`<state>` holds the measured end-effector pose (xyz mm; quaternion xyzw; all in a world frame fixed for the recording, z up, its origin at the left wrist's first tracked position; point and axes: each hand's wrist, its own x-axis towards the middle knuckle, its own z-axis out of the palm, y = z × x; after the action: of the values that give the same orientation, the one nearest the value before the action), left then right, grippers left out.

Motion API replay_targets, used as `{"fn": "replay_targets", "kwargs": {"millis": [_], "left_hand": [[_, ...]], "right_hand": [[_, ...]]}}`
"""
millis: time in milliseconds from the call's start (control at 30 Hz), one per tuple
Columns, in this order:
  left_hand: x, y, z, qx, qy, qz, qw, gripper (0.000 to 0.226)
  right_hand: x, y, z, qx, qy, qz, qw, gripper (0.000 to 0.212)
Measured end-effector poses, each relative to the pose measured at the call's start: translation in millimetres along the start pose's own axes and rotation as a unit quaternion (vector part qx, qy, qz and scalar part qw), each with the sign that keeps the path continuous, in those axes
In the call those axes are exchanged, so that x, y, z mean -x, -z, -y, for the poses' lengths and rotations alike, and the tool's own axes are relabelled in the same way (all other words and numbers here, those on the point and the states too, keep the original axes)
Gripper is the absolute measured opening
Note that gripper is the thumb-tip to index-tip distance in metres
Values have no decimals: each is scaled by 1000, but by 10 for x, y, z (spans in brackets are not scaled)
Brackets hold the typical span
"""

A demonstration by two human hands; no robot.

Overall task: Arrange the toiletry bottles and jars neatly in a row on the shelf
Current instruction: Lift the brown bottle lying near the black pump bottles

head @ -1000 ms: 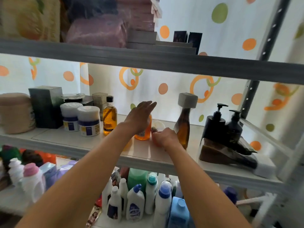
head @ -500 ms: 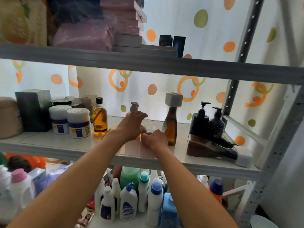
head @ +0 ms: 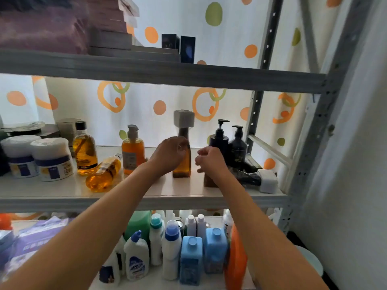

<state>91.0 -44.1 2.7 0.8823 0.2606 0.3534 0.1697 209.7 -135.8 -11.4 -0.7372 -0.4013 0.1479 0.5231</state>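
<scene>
On the middle shelf [head: 62, 190] stand two white jars [head: 52, 159], an amber bottle with a black cap [head: 84, 151], an orange pump bottle [head: 133, 151], a square-capped amber bottle [head: 182, 167] and two black pump bottles [head: 218, 139]. A small amber bottle [head: 103, 173] lies on its side in front. My left hand [head: 169, 153] is wrapped around the shoulder of the square-capped bottle. My right hand [head: 211, 162] hovers just to its right, fingers loosely curled and holding nothing.
A dark bottle with a white cap [head: 266, 181] lies on its side at the shelf's right end, against the metal upright [head: 301, 164]. Dark boxes [head: 187, 49] and folded items sit on the shelf above. Cleaning bottles [head: 171, 248] crowd the shelf below.
Both hands have moved right, away from the orange pump bottle, which now stands uncovered. My left hand has taken hold of the square-capped bottle.
</scene>
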Motion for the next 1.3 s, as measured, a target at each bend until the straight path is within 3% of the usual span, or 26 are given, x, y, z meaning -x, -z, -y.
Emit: {"fn": "replay_targets", "kwargs": {"millis": [133, 267, 400, 567, 767, 867, 1100, 1300], "left_hand": [[-93, -342, -176, -3, 1, 21, 1000, 28], [-127, -588, -363, -29, -60, 71, 995, 29], [-174, -768, -447, -138, -127, 137, 973, 57], [-295, -916, -342, -155, -95, 181, 967, 85], [-340, -1081, -270, -84, -66, 171, 979, 46], [-332, -1107, -252, -112, -74, 164, 977, 35], [-340, -1062, -316, -223, -87, 181, 954, 49], [-220, -859, -326, -178, -67, 178, 966, 51]], "right_hand": [[-36, 390, -249, -35, -1, -58, 998, 31], [-23, 661, -421, 4, 5, -101, 995, 27], [-49, 800, -515, 44, 7, -102, 994, 26], [-84, 886, -614, 88, 5, -107, 990, 26], [-105, 732, -809, 211, -8, -31, 977, 28], [-93, 682, -840, 225, 2, -35, 974, 33], [2, 785, -821, 302, 18, 28, 953, 46], [92, 890, -556, 354, 80, 49, 930, 33]]}}
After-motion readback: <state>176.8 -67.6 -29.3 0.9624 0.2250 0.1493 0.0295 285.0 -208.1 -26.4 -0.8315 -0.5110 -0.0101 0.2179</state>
